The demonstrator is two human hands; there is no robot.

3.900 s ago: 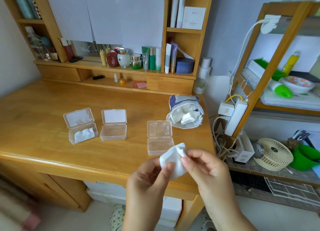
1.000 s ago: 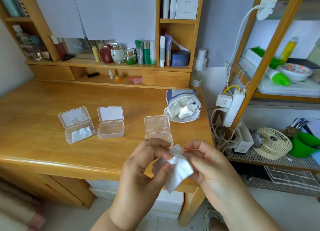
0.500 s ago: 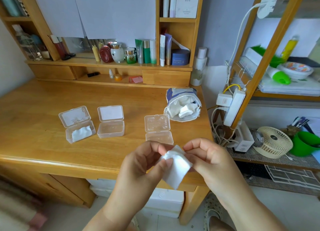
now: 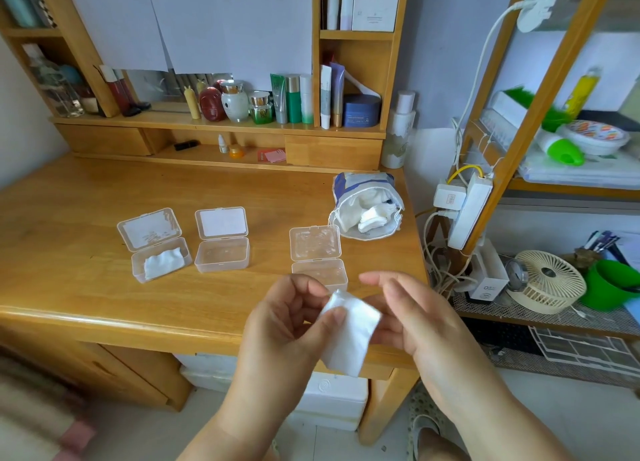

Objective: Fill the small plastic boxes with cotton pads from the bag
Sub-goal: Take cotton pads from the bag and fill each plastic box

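Over the desk's front edge my left hand (image 4: 284, 325) pinches the top corner of a white cotton pad (image 4: 349, 336), which hangs down. My right hand (image 4: 412, 318) sits just to its right, fingers loosely spread, and the pad's right edge lies against its fingers. Three clear plastic boxes stand open on the desk: the left box (image 4: 157, 259) holds white pads, the middle box (image 4: 221, 254) looks empty, and the right box (image 4: 317, 263) lies just beyond my hands, its inside partly hidden. The blue-and-white bag (image 4: 363, 206) lies open on its side behind it, with pads showing.
The wooden desk (image 4: 86, 197) has a back shelf lined with cosmetic bottles and jars (image 4: 277, 104). To the right, a power strip (image 4: 467, 211) with cables hangs on a wooden rack that carries a small fan (image 4: 549, 280) and a green cup (image 4: 609, 284).
My right hand has let go of the pad's top and spread its fingers. The pad now hangs from my left hand's pinch, more unfolded than before.
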